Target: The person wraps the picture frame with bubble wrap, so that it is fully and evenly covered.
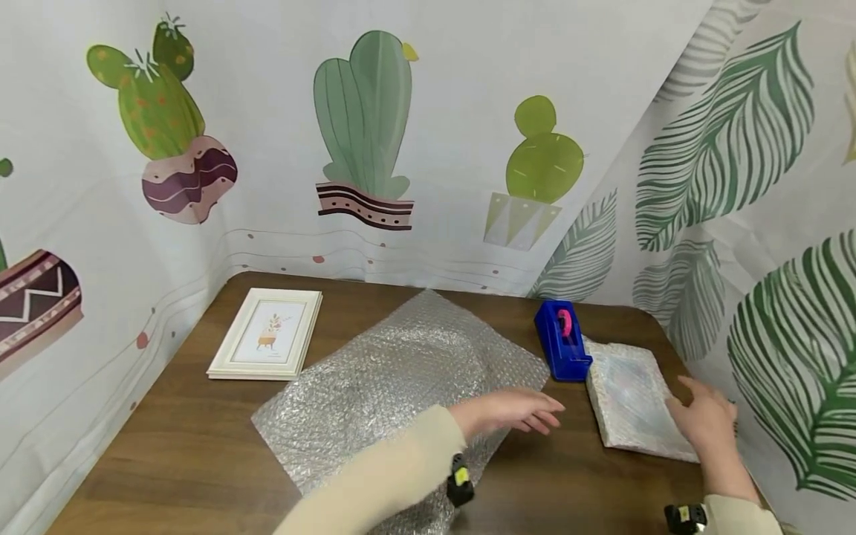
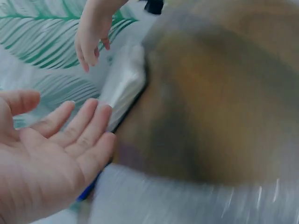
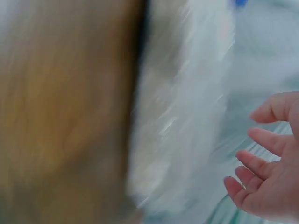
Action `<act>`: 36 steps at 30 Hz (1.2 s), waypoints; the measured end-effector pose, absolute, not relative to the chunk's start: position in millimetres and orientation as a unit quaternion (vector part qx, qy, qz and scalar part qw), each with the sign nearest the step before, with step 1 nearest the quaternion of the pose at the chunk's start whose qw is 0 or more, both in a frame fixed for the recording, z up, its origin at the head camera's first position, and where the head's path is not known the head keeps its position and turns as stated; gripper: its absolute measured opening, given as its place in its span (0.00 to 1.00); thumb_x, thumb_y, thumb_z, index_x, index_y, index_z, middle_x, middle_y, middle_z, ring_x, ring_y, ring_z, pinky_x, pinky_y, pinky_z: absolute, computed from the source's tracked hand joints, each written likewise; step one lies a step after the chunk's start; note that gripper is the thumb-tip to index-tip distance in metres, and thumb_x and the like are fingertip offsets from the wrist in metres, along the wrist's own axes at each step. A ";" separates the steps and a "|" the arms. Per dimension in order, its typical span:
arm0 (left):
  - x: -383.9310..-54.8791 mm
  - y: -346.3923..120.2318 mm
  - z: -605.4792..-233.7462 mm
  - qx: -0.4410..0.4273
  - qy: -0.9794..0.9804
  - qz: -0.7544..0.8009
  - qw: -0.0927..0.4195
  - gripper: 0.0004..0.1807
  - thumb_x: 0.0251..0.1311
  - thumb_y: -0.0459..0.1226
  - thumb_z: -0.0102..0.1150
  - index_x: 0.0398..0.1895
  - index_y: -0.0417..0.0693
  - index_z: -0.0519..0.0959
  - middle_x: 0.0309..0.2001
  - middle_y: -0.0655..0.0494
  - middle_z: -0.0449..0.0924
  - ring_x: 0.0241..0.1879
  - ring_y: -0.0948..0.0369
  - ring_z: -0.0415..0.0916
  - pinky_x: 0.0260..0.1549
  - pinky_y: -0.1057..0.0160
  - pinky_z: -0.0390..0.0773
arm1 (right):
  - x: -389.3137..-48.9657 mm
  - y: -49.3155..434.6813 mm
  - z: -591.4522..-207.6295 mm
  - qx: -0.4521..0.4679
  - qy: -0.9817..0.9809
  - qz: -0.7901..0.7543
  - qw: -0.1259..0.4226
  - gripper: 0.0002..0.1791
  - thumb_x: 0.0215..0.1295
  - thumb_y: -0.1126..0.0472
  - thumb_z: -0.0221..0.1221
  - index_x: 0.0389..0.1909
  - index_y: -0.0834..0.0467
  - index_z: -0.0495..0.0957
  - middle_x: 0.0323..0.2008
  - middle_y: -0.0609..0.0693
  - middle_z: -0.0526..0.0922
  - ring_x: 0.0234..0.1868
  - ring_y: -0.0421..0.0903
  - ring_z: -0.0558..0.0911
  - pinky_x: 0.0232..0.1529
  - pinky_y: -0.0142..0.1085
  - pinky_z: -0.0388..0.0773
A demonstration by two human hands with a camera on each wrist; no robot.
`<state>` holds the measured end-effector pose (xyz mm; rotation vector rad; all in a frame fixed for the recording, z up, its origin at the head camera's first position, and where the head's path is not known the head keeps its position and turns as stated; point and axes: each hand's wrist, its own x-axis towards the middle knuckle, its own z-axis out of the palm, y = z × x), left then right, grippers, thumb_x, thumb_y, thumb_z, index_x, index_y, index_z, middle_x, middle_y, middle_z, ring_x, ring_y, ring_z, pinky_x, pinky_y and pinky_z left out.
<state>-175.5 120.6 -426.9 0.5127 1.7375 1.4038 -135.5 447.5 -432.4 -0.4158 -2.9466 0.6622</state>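
Note:
A flat package wrapped in bubble wrap (image 1: 631, 397) lies at the right side of the table. My right hand (image 1: 709, 420) is at its right edge, fingers spread and slightly bent; in the right wrist view the fingers (image 3: 259, 165) hold nothing. My left hand (image 1: 515, 411) reaches across over the right corner of a bubble wrap sheet (image 1: 374, 386), its fingers extended toward the package. The left wrist view shows that palm (image 2: 51, 163) bare. Behind the package stands a blue tape dispenser (image 1: 562, 345) with a pink core.
A white picture frame (image 1: 264, 334) with a plant print lies at the back left of the brown wooden table (image 1: 174, 431). A printed cloth (image 1: 448, 134) with cacti and leaves hangs behind and beside the table. Each wrist bears a small black camera (image 1: 459, 479).

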 end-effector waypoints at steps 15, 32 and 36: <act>-168.5 -52.4 -423.8 0.350 0.851 0.311 0.236 0.24 0.73 0.42 0.55 0.66 0.39 0.76 0.64 0.42 0.80 0.60 0.45 0.81 0.61 0.51 0.81 | -135.3 256.7 -439.9 0.122 -0.942 0.251 0.184 0.11 0.63 0.69 0.63 0.46 0.63 0.86 0.52 0.63 0.86 0.54 0.64 0.80 0.54 0.59 0.78; -134.1 -119.1 -462.6 0.302 0.925 0.148 0.177 0.56 0.38 0.54 0.81 0.75 0.52 0.69 0.79 0.44 0.61 0.78 0.37 0.56 0.65 0.19 0.59 | -124.8 204.9 -472.6 0.137 -0.969 0.189 -0.083 0.44 0.58 0.42 0.72 0.68 0.64 0.73 0.70 0.70 0.70 0.71 0.72 0.69 0.66 0.71 0.68; -132.1 -117.8 -467.7 0.303 0.927 0.139 0.172 0.57 0.37 0.55 0.82 0.75 0.52 0.69 0.79 0.45 0.61 0.78 0.37 0.57 0.63 0.19 0.61 | -124.7 206.9 -475.8 0.134 -0.970 0.179 -0.094 0.47 0.54 0.42 0.74 0.69 0.63 0.72 0.72 0.69 0.69 0.72 0.71 0.68 0.65 0.73 0.68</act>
